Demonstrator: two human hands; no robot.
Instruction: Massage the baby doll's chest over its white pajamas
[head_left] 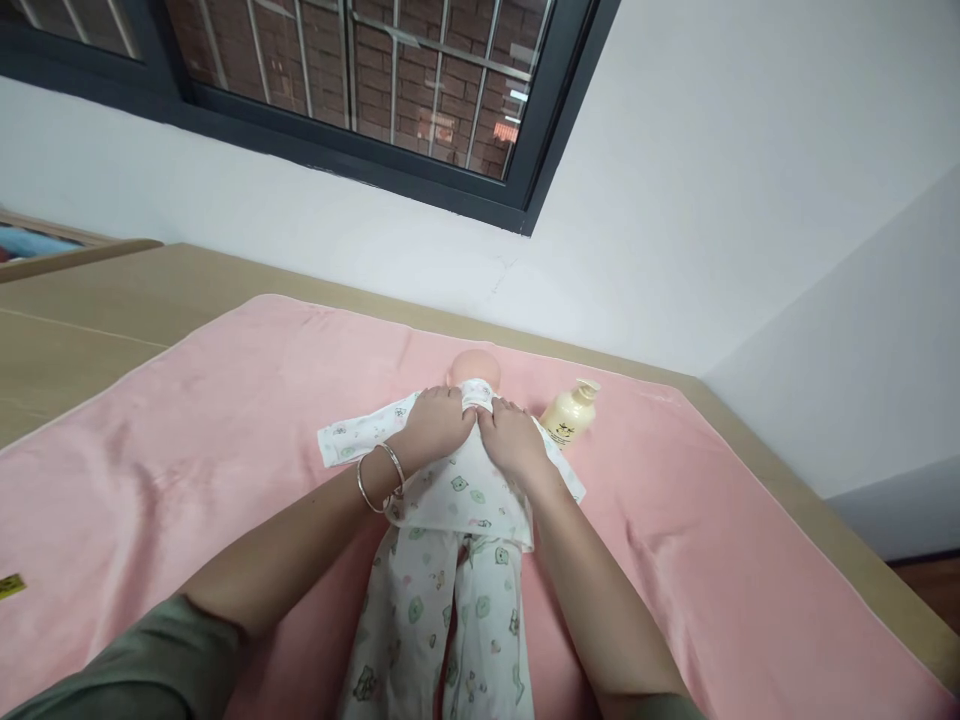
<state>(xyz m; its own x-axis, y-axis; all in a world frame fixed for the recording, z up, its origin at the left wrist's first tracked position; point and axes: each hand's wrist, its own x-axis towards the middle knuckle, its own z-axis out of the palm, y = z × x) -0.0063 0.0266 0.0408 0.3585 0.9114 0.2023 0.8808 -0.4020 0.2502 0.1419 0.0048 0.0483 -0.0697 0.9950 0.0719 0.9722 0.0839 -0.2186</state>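
Both hands pinch the top's (457, 480) collar at the doll's (474, 368) neck — left hand (439, 425), right hand (510, 438). It lies on the pink towel (225, 420). Best I ease evenly, cloth flat — bottle (570, 412) near.

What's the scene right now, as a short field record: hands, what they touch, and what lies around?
left hand: pressed on the doll's collar, bangles on the wrist
right hand: pressed on the collar beside the left, fingers touching
doll: lies on its back, head toward the wall, dressed in a printed white outfit
bottle: cream pump bottle, right of the doll's head
surface: pink towel over a wooden top
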